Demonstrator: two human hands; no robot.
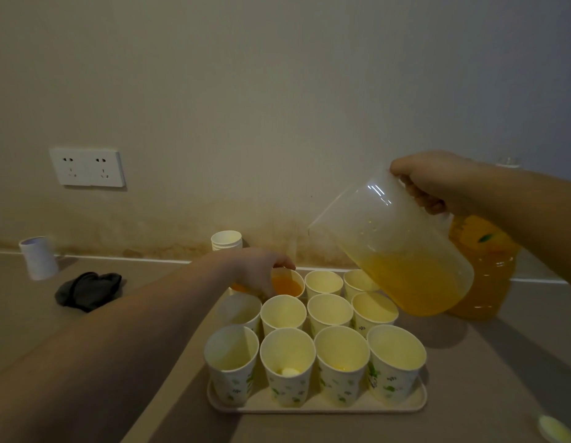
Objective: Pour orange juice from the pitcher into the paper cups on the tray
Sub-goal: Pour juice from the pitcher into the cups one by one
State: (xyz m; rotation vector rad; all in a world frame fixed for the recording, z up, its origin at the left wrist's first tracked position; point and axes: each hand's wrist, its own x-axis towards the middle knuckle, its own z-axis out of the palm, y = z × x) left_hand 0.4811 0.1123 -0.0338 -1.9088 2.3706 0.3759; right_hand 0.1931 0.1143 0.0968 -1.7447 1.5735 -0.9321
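Note:
A cream tray (316, 406) holds several white paper cups with green prints. My right hand (437, 183) grips the handle of a clear plastic pitcher (396, 247), tilted to the left above the tray's back right cups, with orange juice pooled in its lower side. No stream is visible at the spout. My left hand (255, 273) holds the back-row cup (287, 284), which contains orange juice. A sliver of orange shows left of that hand. The other cups look empty, though one front cup (289, 362) has a pale object at its bottom.
A large orange juice bottle (485, 266) stands behind the pitcher at the right. A stack of spare cups (226, 240) sits by the wall. A dark cloth (89, 290) and a white cup (39, 257) lie at the left. A pale lid (556, 428) sits near the bottom right.

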